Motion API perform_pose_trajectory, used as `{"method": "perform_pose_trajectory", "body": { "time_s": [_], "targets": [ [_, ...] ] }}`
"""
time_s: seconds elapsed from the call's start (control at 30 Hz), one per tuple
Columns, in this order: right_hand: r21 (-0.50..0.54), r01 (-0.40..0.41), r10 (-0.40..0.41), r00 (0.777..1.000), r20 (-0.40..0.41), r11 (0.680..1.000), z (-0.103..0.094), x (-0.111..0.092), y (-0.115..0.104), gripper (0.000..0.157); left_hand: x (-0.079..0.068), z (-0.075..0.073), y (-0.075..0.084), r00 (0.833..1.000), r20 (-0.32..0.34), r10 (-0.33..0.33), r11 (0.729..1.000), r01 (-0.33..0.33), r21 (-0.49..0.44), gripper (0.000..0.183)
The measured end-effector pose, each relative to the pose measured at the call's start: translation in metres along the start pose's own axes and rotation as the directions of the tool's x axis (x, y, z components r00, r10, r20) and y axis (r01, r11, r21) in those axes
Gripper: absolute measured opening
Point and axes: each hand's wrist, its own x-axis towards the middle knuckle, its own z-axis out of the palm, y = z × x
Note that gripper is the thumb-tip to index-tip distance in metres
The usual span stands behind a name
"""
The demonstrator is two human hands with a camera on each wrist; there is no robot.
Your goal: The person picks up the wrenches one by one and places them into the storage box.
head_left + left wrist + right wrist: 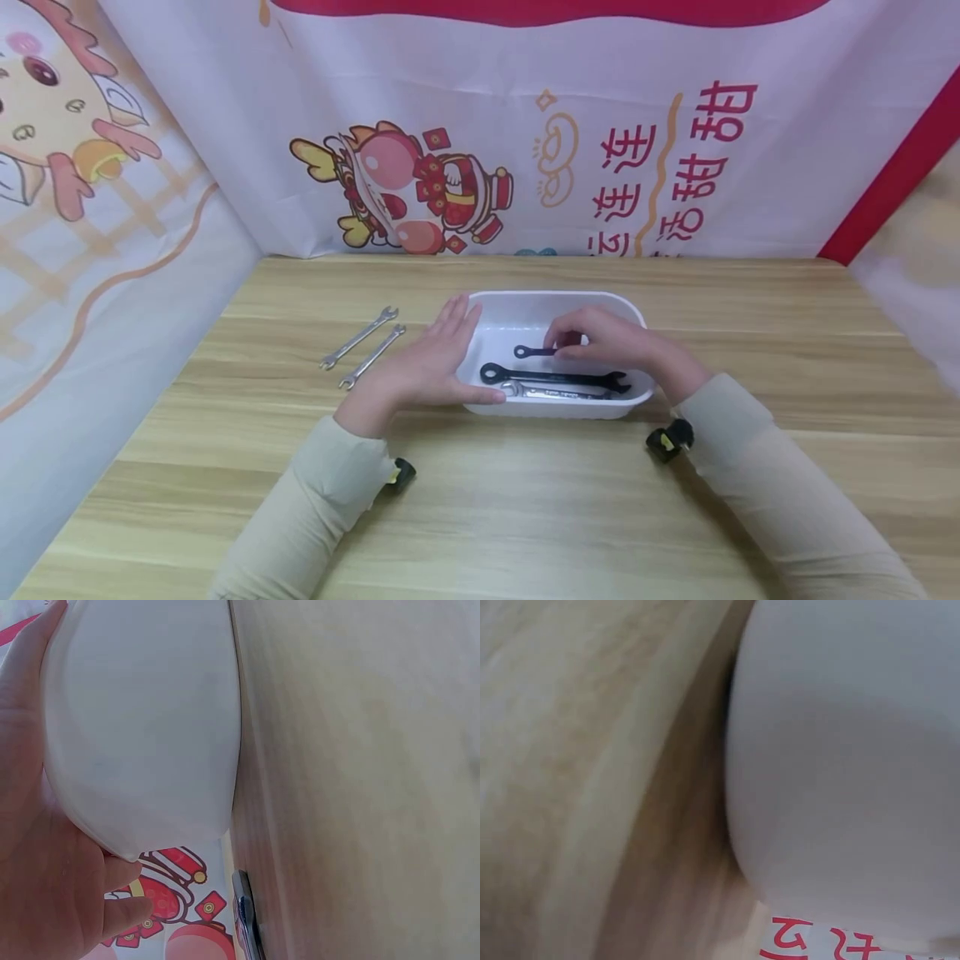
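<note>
In the head view, a white oblong basin (557,410) stands on the wooden table. My left hand (429,367) rests against its left end, fingers straight and thumb stretched along the front rim. My right hand (603,335) reaches inside and pinches a small black wrench (524,352), whose ring end shows while the rest is hidden by the fingers. Below it in the basin lie a larger black wrench (551,377) and a silver wrench (555,392). The left wrist view shows the left hand (52,862) along the basin's outer wall (142,727). No right hand appears in the right wrist view.
Two silver wrenches lie side by side on the table left of the basin, the farther wrench (358,338) and the nearer wrench (372,357). A printed cloth (465,75) hangs behind the table's back edge, and another printed cloth (112,250) covers the left side.
</note>
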Motion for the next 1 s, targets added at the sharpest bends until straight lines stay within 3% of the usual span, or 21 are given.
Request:
{"method": "perform_pose_trajectory", "body": {
  "time_s": [0.3,1.0],
  "targets": [
    [0.042,-0.06,0.058,0.997,0.05,0.997,0.0044,-0.0004,0.0041,0.017,0.0022,0.0028,0.0,1.0,0.006,-0.002,1.0,0.002,0.003,0.132],
    [0.001,-0.058,0.057,0.993,0.102,0.998,0.0059,0.0019,0.0073,0.017,-0.0012,-0.0012,0.001,1.0,0.005,0.002,1.0,-0.002,-0.012,0.13]
  ]
}}
